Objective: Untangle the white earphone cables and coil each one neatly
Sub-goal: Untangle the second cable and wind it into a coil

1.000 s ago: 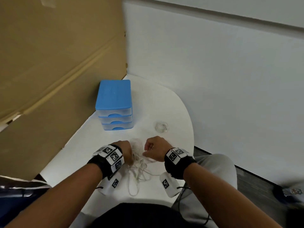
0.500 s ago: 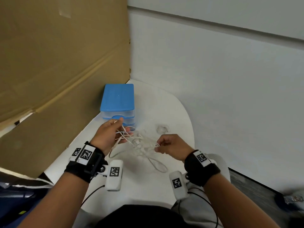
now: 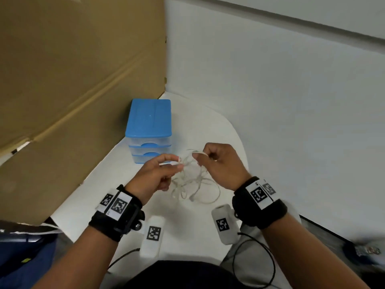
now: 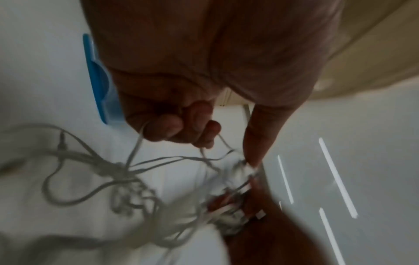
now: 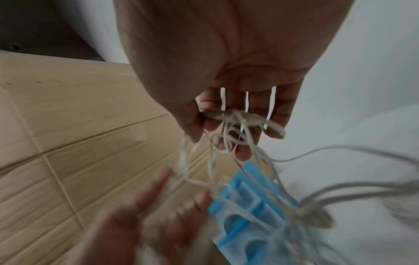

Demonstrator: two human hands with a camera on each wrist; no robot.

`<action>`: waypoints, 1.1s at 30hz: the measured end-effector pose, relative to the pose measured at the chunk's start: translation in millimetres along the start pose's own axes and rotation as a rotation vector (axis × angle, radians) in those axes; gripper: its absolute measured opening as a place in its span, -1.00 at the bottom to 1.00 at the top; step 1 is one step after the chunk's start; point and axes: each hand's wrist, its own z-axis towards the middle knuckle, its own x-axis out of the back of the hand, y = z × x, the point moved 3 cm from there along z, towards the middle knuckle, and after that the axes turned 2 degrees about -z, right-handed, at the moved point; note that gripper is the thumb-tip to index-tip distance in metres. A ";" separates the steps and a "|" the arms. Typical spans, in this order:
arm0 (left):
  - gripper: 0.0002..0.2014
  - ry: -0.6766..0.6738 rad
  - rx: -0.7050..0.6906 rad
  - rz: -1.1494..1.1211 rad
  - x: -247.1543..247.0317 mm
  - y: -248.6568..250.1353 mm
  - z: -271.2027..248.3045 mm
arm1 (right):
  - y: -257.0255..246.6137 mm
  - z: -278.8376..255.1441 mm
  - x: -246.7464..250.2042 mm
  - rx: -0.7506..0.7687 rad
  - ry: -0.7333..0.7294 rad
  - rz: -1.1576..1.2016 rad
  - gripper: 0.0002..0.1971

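A tangle of white earphone cables (image 3: 192,184) hangs between my two hands above the white table (image 3: 210,126), its lowest loops near the tabletop. My left hand (image 3: 178,163) pinches strands on the tangle's left side; in the left wrist view its curled fingers (image 4: 176,132) hold strands of the cables (image 4: 127,172) while the index finger points out. My right hand (image 3: 196,156) grips the top of the bundle. In the right wrist view several strands of the cables (image 5: 240,122) run across its curled fingers. Both wrist views are blurred by motion.
A blue-topped mini drawer unit (image 3: 149,128) stands at the back left of the table, just behind my left hand. A cardboard sheet (image 3: 73,90) leans along the left side, and a white wall (image 3: 281,101) runs along the back and right. The table's rounded right edge (image 3: 242,147) is close to my right hand.
Both hands lifted the tangle off the table's front, spread apart, then came close together again higher up and farther back. The cables now hang in looser loops.
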 end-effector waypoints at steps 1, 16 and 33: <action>-0.90 0.012 -0.001 0.094 -1.9 -6.0 1.1 | -12.6 4.4 3.1 0.024 0.009 0.001 -0.67; -0.82 0.131 0.117 0.195 4.6 -47.4 22.7 | -142.8 11.1 59.1 0.361 0.159 0.221 -0.78; -0.58 0.065 -0.029 -0.059 -10.9 -1.9 10.0 | -122.0 -2.7 40.0 0.450 0.413 -0.007 -0.74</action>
